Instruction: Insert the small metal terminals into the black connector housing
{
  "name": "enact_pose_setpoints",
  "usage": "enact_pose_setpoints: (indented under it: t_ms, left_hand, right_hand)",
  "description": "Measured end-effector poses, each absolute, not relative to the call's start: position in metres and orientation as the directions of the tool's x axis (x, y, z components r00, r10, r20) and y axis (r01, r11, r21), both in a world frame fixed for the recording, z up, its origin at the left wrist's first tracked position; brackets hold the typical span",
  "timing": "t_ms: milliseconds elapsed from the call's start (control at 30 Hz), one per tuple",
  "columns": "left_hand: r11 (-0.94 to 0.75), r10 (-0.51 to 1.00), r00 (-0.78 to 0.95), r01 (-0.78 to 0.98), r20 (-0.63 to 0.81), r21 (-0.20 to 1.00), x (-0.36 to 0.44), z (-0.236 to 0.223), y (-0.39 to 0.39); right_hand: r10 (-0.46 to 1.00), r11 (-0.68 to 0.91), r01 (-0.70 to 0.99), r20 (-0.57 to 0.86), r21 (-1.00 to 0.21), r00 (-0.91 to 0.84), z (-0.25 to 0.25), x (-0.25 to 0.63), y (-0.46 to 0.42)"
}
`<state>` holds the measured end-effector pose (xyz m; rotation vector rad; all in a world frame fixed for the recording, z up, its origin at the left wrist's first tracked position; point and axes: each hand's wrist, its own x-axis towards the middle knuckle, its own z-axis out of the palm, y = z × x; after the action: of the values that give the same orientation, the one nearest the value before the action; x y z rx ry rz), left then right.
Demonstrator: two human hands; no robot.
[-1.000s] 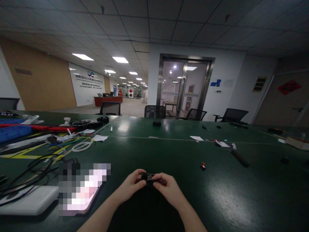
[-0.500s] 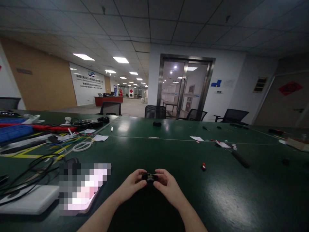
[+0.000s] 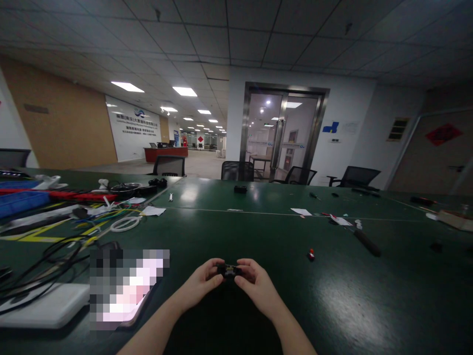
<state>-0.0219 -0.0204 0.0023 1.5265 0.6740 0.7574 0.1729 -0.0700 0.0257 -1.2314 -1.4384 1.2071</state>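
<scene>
A small black part with a lighter, yellowish middle [image 3: 229, 270] is held between my two hands, just over the near side of the dark green table [image 3: 207, 231]. My left hand [image 3: 205, 279] pinches its left end between thumb and fingers. At its right end, my right hand [image 3: 254, 279] grips it the same way. Fingers cover both ends, and the part is too small and dark to name its kind. A small red and white object [image 3: 311, 254] lies to the right of my hands.
A pixelated phone-like slab [image 3: 133, 296] and a white box [image 3: 48, 305] with black cables lie at the left. Behind them are a coiled white cable [image 3: 125, 224] and a blue tray [image 3: 24, 203]. A dark rod-like handle [image 3: 367, 243] rests at the right. Chairs [image 3: 238, 170] stand beyond the table.
Both hands stay in nearly the same place. The black part appears slightly tilted compared with before, and the left thumb has shifted a little.
</scene>
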Motion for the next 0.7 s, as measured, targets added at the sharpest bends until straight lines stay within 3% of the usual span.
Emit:
enact_pose_setpoints:
  t_ms: [700]
  left_hand:
    - [-0.139,0.780,0.617,0.010,0.103,0.990,-0.021,0.007,-0.023]
  right_hand:
    - [0.992,0.039,0.162,0.019,-0.986,-0.125,0.035,0.169,-0.074]
